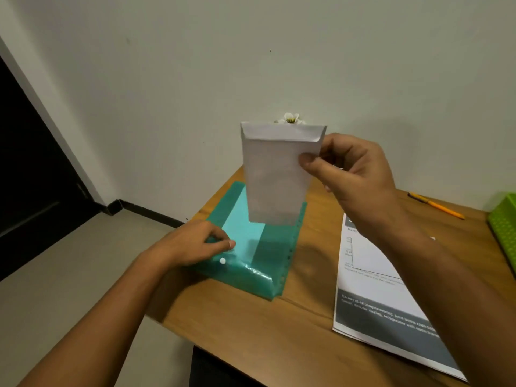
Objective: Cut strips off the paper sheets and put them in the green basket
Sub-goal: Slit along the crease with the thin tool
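The right hand (354, 174) pinches a white envelope (276, 174) upright above the teal folder (279, 247); the left hand (195, 244) presses that folder flat, grasping nothing; the green basket (502, 222) waits far right, beside the printed sheets (374, 286); best lift clear, gently.

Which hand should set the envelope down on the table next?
Right. The right hand already pinches the white envelope upright above the teal folder. The left hand rests on the folder, pinning it.
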